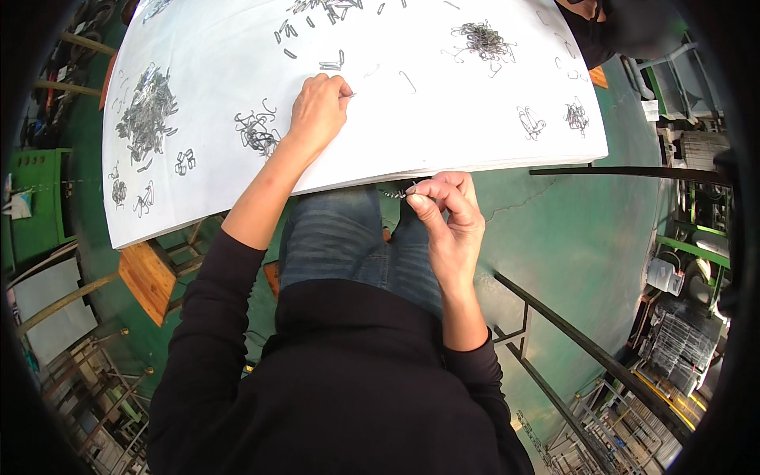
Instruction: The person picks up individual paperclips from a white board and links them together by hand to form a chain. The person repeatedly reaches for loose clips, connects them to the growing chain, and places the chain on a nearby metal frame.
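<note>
My left hand [318,111] rests over the white-topped table [372,142], its fingers pinched together at the surface. A tiny bit of something shows at the fingertips, too small to name. Just beyond it lie a few slim metal clips [331,66], and a single wire hook [408,81] is to its right. My right hand [455,226] is off the table's near edge, above my lap. Thumb and forefinger pinch a short strand of small metal pieces [393,194], which hangs out to the left.
A large pile of metal clips [148,115] lies at the left, with wire hooks [257,133] heaped nearer. Another tangle of hooks [484,39] sits far right, and small bundles [576,117] near the right edge. Another person's dark sleeve [590,36] is at the far right corner.
</note>
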Action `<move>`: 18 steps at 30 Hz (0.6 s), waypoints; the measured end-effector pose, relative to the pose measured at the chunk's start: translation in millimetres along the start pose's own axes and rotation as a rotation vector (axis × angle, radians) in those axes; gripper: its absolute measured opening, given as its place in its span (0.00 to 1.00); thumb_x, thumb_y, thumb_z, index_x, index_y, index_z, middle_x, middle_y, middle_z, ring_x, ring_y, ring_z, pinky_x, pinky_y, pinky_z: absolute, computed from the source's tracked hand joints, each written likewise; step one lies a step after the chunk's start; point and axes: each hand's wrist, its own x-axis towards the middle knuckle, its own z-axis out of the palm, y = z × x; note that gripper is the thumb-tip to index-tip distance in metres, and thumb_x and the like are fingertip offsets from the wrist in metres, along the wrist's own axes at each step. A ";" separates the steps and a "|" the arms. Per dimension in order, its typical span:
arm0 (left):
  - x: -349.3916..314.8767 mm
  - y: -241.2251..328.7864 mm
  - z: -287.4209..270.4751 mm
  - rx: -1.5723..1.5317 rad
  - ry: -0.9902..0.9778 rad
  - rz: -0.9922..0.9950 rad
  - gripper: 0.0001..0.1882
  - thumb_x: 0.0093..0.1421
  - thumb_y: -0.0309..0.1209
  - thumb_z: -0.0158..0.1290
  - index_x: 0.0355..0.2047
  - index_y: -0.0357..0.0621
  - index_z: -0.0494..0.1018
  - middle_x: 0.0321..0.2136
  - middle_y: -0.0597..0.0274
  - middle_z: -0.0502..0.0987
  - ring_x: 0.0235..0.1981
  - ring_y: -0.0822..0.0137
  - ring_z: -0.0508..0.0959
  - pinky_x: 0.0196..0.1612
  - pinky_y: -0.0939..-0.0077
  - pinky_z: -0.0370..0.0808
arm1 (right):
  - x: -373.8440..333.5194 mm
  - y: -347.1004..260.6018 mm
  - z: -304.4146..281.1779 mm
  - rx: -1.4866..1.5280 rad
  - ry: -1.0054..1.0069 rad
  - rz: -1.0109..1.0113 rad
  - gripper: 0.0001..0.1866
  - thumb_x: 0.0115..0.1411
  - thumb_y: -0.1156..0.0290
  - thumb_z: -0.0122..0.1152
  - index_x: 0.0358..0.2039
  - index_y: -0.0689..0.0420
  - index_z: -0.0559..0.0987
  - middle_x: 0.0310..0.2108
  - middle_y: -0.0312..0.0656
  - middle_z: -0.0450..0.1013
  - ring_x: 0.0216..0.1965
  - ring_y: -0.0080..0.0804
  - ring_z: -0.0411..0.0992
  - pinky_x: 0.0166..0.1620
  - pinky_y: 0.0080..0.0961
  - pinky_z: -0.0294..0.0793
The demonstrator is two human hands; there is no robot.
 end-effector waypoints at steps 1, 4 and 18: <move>-2.1 4.7 -3.6 0.040 -0.018 -0.003 0.07 0.54 0.24 0.58 0.35 0.38 0.78 0.33 0.51 0.78 0.36 0.55 0.77 0.44 0.65 0.73 | -0.2 0.8 -0.2 -0.027 0.004 -0.009 0.05 0.54 0.76 0.68 0.32 0.58 0.83 0.32 0.34 0.67 0.33 0.22 0.69 0.32 0.18 0.71; -13.4 27.3 -17.3 -0.240 -0.098 -0.075 0.07 0.55 0.25 0.59 0.35 0.37 0.77 0.34 0.55 0.79 0.37 0.62 0.79 0.43 0.69 0.73 | -2.1 1.1 -2.2 -0.017 0.002 0.057 0.05 0.53 0.75 0.68 0.32 0.58 0.82 0.32 0.35 0.68 0.34 0.24 0.69 0.36 0.21 0.71; -77.5 104.4 -69.5 -1.165 -0.310 -0.185 0.06 0.60 0.23 0.57 0.36 0.33 0.76 0.32 0.63 0.79 0.34 0.78 0.77 0.39 0.84 0.74 | -2.6 -8.1 -3.3 -0.100 0.030 -0.033 0.06 0.52 0.74 0.69 0.31 0.58 0.82 0.31 0.35 0.67 0.35 0.27 0.67 0.40 0.24 0.69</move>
